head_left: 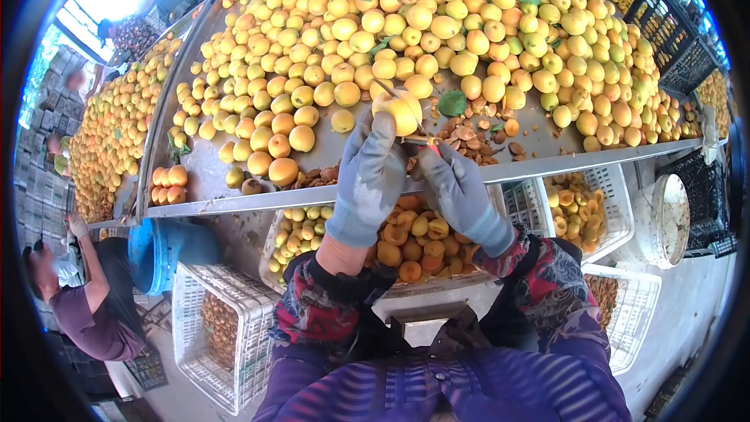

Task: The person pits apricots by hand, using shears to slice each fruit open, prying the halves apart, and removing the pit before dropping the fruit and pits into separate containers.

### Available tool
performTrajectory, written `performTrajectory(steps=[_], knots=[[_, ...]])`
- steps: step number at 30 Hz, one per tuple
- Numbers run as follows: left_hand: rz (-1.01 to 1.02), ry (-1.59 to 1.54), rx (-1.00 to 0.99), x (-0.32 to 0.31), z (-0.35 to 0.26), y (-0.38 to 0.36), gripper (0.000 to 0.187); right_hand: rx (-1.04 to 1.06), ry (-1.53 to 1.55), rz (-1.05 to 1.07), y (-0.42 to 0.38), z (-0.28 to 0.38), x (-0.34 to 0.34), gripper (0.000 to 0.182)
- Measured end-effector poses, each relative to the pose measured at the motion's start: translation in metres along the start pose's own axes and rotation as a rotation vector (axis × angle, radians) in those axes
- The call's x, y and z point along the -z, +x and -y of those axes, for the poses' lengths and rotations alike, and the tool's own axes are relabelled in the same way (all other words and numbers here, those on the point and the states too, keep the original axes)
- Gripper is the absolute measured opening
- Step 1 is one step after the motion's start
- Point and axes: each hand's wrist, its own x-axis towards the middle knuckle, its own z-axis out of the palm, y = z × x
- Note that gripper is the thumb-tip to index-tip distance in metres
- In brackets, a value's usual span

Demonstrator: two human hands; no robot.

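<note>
My left hand [369, 176], in a grey-blue glove, pinches a yellow apricot [400, 112] upright above the table's front edge. Close beside it, my gloved right hand [457, 191] is closed around a small hand tool [428, 141] with thin metal parts and a bit of orange-red at the grip. The metal lies against the apricot; its exact shape is partly hidden by the fingers. Behind my hands, apricot stones [469, 139] and a green leaf [451, 103] lie on the metal table [205, 162]. Below my wrists, a crate holds halved apricots [414, 238].
A large heap of apricots [437, 27] covers much of the table, whose raised metal rim [305, 198] runs in front of me. White crates [226, 336], a blue bin [173, 250] and a white bucket [664, 219] stand below. Another person [90, 305] sits at left.
</note>
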Motion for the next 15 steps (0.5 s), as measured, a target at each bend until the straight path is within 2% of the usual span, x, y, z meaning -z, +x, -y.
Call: performTrajectory(steps=[2, 3, 5, 6, 8, 9, 11, 15], knots=[[0.084, 0.164, -0.072, 0.008, -0.002, 0.008, 0.04, -0.078, -0.05, 0.062, 0.001, 0.001, 0.004, 0.032], [0.082, 0.164, -0.073, 0.01, -0.004, 0.009, 0.04, -0.038, -0.076, 0.045, 0.0, 0.001, 0.003, 0.032], [0.081, 0.513, -0.201, 0.014, -0.008, 0.009, 0.041, 0.0, -0.1, 0.032, -0.001, -0.001, -0.001, 0.032], [0.08, 0.513, -0.201, 0.015, -0.005, 0.009, 0.041, 0.009, -0.158, 0.016, -0.001, -0.001, -0.002, 0.032], [0.033, 0.269, -0.152, 0.021, 0.005, 0.01, 0.045, 0.019, -0.218, -0.003, -0.001, -0.001, -0.003, 0.032], [0.034, 0.268, -0.151, 0.023, 0.006, 0.01, 0.045, 0.021, -0.277, 0.001, 0.0, -0.001, -0.004, 0.031], [-0.077, -0.053, 0.018, 0.026, 0.007, 0.011, 0.046, 0.022, -0.338, 0.008, 0.0, -0.003, -0.005, 0.031], [-0.123, -0.066, 0.023, 0.015, 0.0, 0.008, 0.039, 0.063, -0.337, -0.026, 0.0, -0.006, -0.005, 0.031]])
